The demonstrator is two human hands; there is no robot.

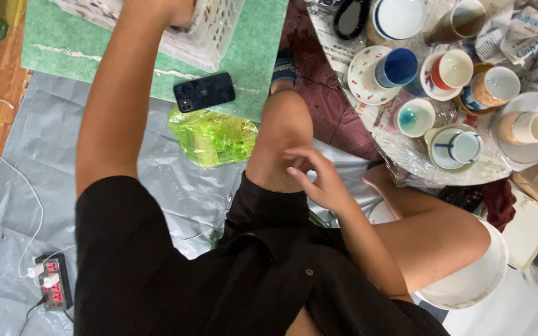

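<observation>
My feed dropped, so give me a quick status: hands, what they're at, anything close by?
Left hand reaching up into white basket, grip hidden. Right hand open, resting on raised knee. Phone and green bag lie under the left arm.

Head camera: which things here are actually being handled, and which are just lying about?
In hand: white basket, reached by the left hand; the right hand rests on a knee.
Lying about: black phone, green bag, power strip, cups on the tray.
</observation>
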